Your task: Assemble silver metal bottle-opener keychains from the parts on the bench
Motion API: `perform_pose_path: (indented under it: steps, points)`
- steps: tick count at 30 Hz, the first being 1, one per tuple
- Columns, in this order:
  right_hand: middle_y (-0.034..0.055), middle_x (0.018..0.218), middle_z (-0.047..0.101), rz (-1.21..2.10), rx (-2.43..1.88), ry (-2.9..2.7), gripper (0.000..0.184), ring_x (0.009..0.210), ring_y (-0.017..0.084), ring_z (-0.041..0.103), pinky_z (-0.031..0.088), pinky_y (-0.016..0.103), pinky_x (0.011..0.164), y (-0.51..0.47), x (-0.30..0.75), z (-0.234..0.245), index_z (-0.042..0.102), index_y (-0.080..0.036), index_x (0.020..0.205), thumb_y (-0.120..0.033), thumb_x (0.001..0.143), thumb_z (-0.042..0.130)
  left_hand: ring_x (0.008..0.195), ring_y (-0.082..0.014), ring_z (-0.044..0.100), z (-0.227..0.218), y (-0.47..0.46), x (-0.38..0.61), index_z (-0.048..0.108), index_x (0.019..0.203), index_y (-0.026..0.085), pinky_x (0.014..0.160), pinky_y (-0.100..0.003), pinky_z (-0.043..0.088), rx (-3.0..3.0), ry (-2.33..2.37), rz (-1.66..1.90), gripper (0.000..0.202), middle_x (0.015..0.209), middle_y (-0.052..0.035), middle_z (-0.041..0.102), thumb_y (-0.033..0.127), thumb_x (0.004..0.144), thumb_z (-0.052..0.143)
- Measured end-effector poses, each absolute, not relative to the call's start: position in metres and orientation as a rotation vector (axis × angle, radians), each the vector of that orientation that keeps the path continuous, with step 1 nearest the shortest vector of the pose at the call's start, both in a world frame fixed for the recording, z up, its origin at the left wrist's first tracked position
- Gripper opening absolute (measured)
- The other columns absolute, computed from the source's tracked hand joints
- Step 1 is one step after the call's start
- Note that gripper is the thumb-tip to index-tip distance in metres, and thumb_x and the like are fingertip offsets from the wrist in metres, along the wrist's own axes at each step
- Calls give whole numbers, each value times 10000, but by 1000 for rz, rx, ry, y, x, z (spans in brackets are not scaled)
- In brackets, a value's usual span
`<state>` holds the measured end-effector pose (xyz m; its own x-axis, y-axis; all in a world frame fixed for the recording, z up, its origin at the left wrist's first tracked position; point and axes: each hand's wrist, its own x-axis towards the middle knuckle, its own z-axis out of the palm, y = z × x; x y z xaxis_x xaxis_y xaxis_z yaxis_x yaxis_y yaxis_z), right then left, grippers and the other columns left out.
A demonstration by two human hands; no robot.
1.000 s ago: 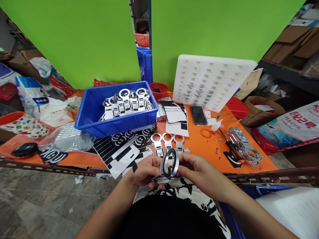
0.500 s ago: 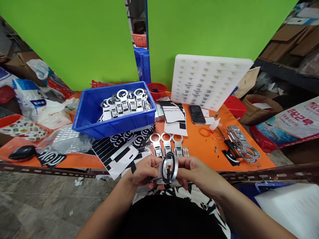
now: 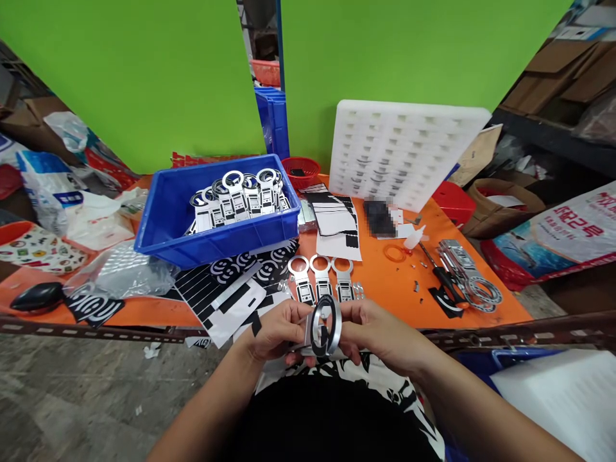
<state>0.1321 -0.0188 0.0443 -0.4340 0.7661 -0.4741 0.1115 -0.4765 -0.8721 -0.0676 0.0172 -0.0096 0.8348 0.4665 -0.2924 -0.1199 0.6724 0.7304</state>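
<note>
Low in front of my body I hold a ring-topped metal bracket [image 3: 336, 331], silver outside with a black inner face; its ring is tilted up from the flat part. My left hand [image 3: 279, 332] is closed around the flat plate end, thumb on top. From the other side, my right hand [image 3: 378, 330] closes its fingers at the ring's right edge; the exact fingertip contact is partly hidden. Just beyond my hands, three similar flat brackets [image 3: 321, 269] lie in a row on the orange tabletop [image 3: 385, 292], with small metal pieces [image 3: 358, 290] beside them.
A blue bin [image 3: 216, 240] holds several ringed brackets. Black-and-white sticker sheets [image 3: 240, 301] lie before it. A white foam tray [image 3: 409, 151] leans at the back. A screwdriver [image 3: 445, 279], metal parts [image 3: 457, 256] and a glue bottle [image 3: 414, 237] lie right; a computer mouse [image 3: 38, 296] lies left.
The ring on the held bracket has turned very slightly, and both hands keep nearly the same place. The camera view has shifted a little.
</note>
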Motion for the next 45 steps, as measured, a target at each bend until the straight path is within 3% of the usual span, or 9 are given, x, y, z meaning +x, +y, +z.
perform_pose_path:
  steps: [5, 8, 13, 19, 27, 32, 38, 42, 45]
  points:
    - [-58, 531, 516, 1944, -1347, -1266, 93, 453, 56, 414, 339, 195, 454, -19, 130, 45, 623, -159, 740, -236, 728, 673, 348, -105, 531, -10, 17, -68, 700, 764, 99, 299, -156, 287, 796, 540, 363, 208, 590, -95, 697, 259, 659, 782]
    - [-25, 675, 584, 1981, -1287, -1240, 117, 558, 80, 479, 388, 205, 498, -22, 131, 42, 607, -167, 777, -223, 707, 682, 332, -84, 483, -9, 17, -65, 687, 781, 87, 307, -161, 284, 809, 580, 425, 248, 573, -90, 674, 302, 692, 771]
    - [44, 895, 654, 1671, -1321, -1356, 329, 774, 156, 579, 471, 277, 652, -23, 133, 35, 634, -172, 945, -417, 746, 727, 445, -61, 485, -2, 13, -54, 630, 818, 135, 388, -158, 358, 863, 649, 674, 233, 652, -7, 595, 348, 791, 722]
    - [52, 779, 677, 1377, -1416, -1433, 374, 740, 192, 616, 459, 311, 672, -16, 128, 30, 651, -169, 843, -539, 841, 597, 487, -97, 533, 1, 3, -42, 593, 896, 149, 395, -188, 383, 948, 687, 769, 333, 698, -14, 591, 475, 851, 646]
    - [-12, 633, 537, 1347, -1430, -1204, 423, 588, 116, 469, 374, 259, 556, -10, 127, 22, 564, -169, 662, -566, 738, 688, 365, -72, 477, -6, -4, -24, 476, 819, 199, 341, -148, 309, 716, 789, 783, 375, 599, -6, 654, 535, 839, 640]
    - [-31, 592, 488, 1356, -1437, -1185, 412, 559, 104, 425, 349, 253, 531, -8, 129, 19, 539, -173, 624, -540, 755, 673, 358, -74, 488, -10, -6, -14, 517, 861, 186, 353, -145, 330, 607, 815, 769, 376, 563, -2, 651, 525, 814, 673]
    - [9, 752, 602, 1045, -1525, -1442, 270, 680, 148, 534, 430, 277, 641, -12, 165, 8, 639, -187, 817, -448, 868, 594, 372, -66, 460, -9, 2, -16, 557, 748, 148, 363, -147, 345, 420, 787, 721, 346, 479, 21, 541, 458, 895, 601]
    - [59, 938, 614, 671, -1741, -1727, 131, 820, 191, 592, 456, 326, 750, -23, 185, -16, 636, -210, 897, -282, 914, 528, 516, -105, 595, 2, 14, -13, 592, 759, 132, 504, -189, 495, 288, 777, 777, 347, 594, -37, 623, 338, 994, 442]
    - [88, 1018, 582, 597, -1845, -1842, 131, 871, 218, 598, 475, 356, 770, -30, 189, -28, 610, -207, 973, -234, 925, 491, 857, -203, 712, 5, 18, -5, 643, 888, 100, 757, -276, 571, 237, 762, 736, 365, 914, -159, 727, 335, 1009, 391]
